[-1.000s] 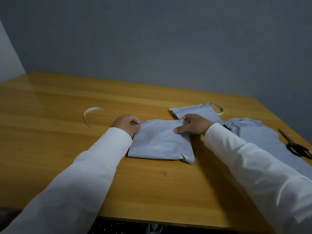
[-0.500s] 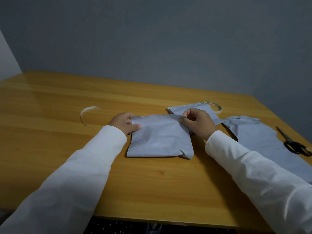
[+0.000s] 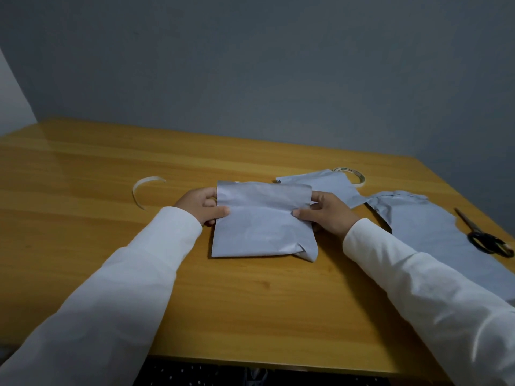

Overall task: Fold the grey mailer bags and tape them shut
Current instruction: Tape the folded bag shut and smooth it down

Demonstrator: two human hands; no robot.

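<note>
Grey mailer bag, creased, top flap raised, pinched by left hand and right hand.

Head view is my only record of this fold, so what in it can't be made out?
- Mailer bag: underside and contents hidden by its own top layer.
- Tape roll: partly covered by the smaller grey bag; label too small.
- Flat bag: near end hidden by right sleeve.

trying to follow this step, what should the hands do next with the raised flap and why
Probably fold the flap down toward the person and press it flat: both the left hand and right hand pinch its sides, it stands raised, and no tape is on it yet.
</note>
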